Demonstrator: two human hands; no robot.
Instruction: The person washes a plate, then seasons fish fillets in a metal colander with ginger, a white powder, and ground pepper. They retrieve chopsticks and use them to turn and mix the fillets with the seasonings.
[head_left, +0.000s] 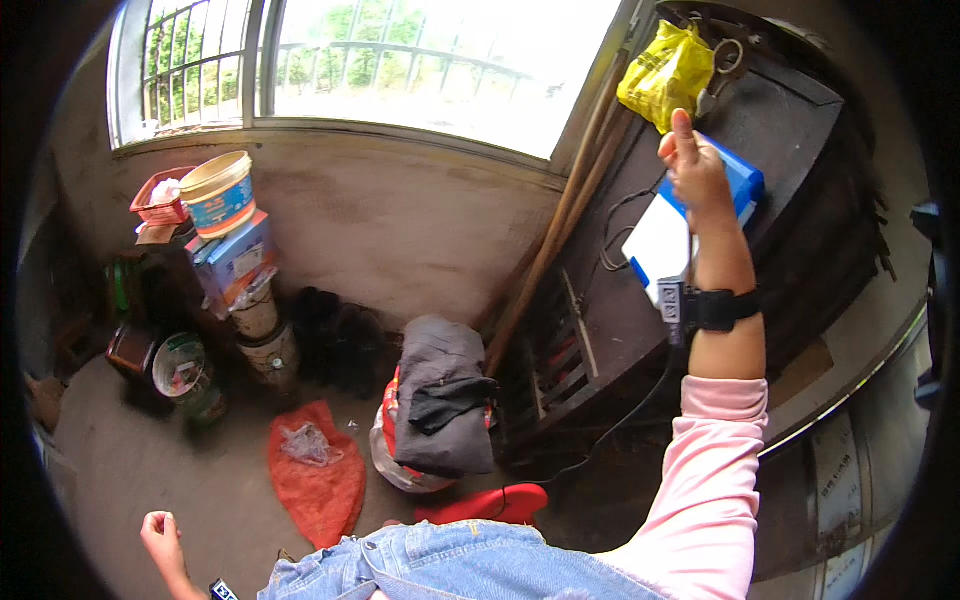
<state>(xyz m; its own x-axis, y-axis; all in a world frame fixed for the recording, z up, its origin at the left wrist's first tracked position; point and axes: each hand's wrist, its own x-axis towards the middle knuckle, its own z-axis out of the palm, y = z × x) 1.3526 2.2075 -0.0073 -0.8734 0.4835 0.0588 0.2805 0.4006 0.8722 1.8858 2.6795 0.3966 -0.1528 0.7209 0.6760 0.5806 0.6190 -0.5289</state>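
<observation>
My right hand (697, 169) is raised over the dark wooden cabinet top (780, 150), its thumb up and its fingers curled. A blue and white box (656, 232) lies just behind and below that hand; whether they touch is unclear. Close beyond the thumb sits a crumpled yellow plastic bag (667, 75). A black strap with a small module (705, 309) circles my right wrist, and a black cable hangs down from it. Low at the left, my left hand (163, 538) hangs above the concrete floor with its fingers folded, and nothing shows in it.
Wooden poles (555, 240) lean between the window and the cabinet. Folded dark clothing (442, 397) lies piled before me. A red mat (319, 480) with clear plastic (309, 444) is on the floor. At left, a plastic tub (219, 196) tops stacked boxes (236, 251) near buckets (266, 345).
</observation>
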